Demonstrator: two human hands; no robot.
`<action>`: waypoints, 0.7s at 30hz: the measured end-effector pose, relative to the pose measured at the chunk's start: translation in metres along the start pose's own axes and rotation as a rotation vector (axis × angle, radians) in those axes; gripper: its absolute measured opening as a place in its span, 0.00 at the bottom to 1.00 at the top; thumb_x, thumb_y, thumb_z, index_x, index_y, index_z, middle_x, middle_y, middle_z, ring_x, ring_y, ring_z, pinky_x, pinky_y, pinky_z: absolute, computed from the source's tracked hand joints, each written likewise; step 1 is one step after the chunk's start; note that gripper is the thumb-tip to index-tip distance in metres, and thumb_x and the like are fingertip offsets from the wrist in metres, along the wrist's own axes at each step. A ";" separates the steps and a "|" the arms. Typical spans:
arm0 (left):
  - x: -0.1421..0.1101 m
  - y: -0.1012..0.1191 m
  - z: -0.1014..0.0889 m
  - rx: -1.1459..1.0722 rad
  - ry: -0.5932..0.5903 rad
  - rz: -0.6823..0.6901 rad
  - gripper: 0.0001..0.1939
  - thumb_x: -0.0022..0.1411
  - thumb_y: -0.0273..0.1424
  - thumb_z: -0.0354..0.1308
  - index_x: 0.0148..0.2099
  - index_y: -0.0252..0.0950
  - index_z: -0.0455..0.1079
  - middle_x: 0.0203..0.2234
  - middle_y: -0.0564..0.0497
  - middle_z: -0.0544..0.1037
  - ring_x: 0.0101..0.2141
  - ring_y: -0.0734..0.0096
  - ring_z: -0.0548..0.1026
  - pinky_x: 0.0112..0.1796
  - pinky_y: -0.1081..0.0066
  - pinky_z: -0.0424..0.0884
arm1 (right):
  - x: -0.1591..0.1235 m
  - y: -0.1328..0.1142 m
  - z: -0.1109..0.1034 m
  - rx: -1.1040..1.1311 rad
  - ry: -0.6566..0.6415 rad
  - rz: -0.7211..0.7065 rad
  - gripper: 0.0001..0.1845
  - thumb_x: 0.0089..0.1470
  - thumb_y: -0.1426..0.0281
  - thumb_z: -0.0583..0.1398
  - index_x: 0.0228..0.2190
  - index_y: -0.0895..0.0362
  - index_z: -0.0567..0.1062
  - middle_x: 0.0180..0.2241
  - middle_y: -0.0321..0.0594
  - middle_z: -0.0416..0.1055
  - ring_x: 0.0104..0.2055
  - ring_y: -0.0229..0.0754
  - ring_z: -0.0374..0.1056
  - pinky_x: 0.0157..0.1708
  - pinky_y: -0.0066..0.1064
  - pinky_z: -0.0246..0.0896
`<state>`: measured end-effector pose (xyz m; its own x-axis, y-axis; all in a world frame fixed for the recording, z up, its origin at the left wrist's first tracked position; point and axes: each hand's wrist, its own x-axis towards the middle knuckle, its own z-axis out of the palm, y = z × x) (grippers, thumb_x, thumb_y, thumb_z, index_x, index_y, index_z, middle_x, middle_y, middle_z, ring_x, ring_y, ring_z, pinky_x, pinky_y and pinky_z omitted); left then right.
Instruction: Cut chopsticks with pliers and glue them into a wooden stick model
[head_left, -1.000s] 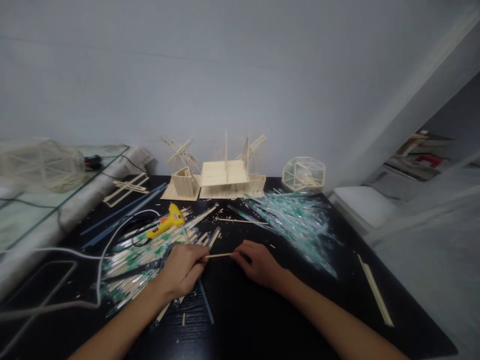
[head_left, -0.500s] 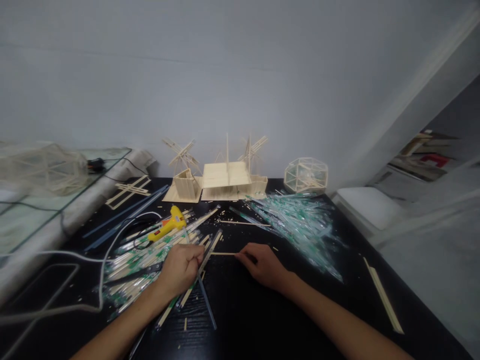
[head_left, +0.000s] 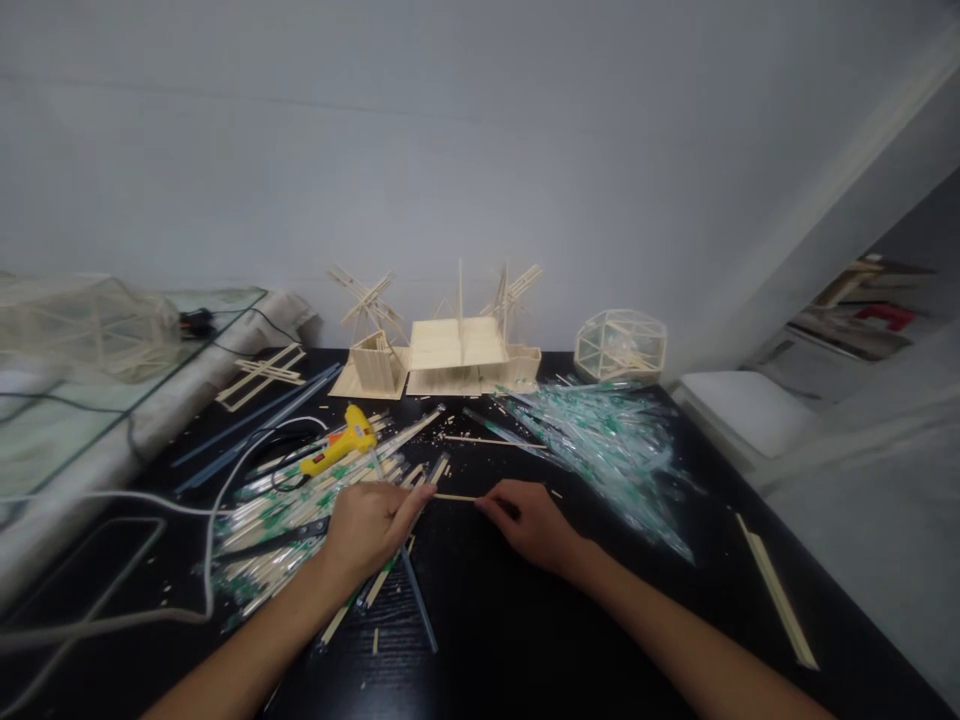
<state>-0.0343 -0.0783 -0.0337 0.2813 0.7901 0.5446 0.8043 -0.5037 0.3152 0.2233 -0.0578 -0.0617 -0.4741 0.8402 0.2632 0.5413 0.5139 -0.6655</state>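
Observation:
A thin wooden stick (head_left: 456, 497) spans the gap between my two hands, level above the black table. My left hand (head_left: 373, 520) pinches its left end, thumb stretched along toward the stick. At the other end, the fingertips of my right hand (head_left: 521, 515) are closed on it. Beneath and beside my left hand lies a heap of wrapped wooden sticks (head_left: 262, 525) in clear and green plastic. A yellow glue gun (head_left: 341, 442) rests on that heap, just beyond my left hand. A clear bluish glue stick (head_left: 420, 600) lies below the left hand.
Stick-built models (head_left: 457, 345) stand against the wall, with a faceted stick frame (head_left: 621, 345) to their right. Empty plastic wrappers (head_left: 600, 440) are piled right of centre. Loose sticks (head_left: 780, 595) lie near the right edge. A white cable (head_left: 210, 560) loops at left.
My left thumb has extended along the stick toward the right, where the fingers were curled before. My right hand keeps its pinch; the view has shifted slightly.

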 end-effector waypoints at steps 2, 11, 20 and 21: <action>-0.001 -0.002 0.003 0.019 0.013 0.001 0.32 0.72 0.39 0.51 0.15 0.36 0.65 0.10 0.54 0.68 0.13 0.77 0.63 0.23 0.71 0.53 | 0.000 0.000 0.000 0.005 0.000 0.005 0.17 0.67 0.64 0.58 0.27 0.56 0.76 0.26 0.38 0.74 0.28 0.40 0.69 0.32 0.30 0.58; -0.005 0.000 0.002 0.021 0.019 0.023 0.31 0.70 0.29 0.48 0.12 0.36 0.61 0.08 0.53 0.67 0.12 0.78 0.63 0.21 0.71 0.52 | 0.000 0.001 0.001 0.022 0.008 -0.015 0.17 0.67 0.64 0.58 0.28 0.57 0.77 0.27 0.39 0.76 0.30 0.40 0.71 0.34 0.30 0.60; -0.004 -0.006 0.002 -0.063 0.020 -0.047 0.15 0.70 0.30 0.51 0.53 0.38 0.76 0.20 0.56 0.80 0.16 0.75 0.73 0.23 0.76 0.63 | -0.001 0.001 0.000 0.011 0.008 -0.010 0.16 0.67 0.64 0.59 0.27 0.56 0.76 0.26 0.38 0.75 0.28 0.40 0.70 0.32 0.30 0.59; -0.005 -0.007 0.000 -0.080 -0.004 -0.075 0.15 0.69 0.28 0.50 0.52 0.38 0.75 0.16 0.59 0.76 0.14 0.75 0.71 0.22 0.76 0.62 | -0.001 0.001 0.000 0.007 0.010 -0.012 0.16 0.67 0.64 0.59 0.28 0.56 0.76 0.26 0.38 0.75 0.29 0.40 0.70 0.32 0.30 0.59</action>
<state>-0.0407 -0.0786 -0.0385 0.2240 0.8279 0.5142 0.7787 -0.4693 0.4164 0.2239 -0.0579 -0.0624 -0.4733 0.8360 0.2778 0.5308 0.5223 -0.6674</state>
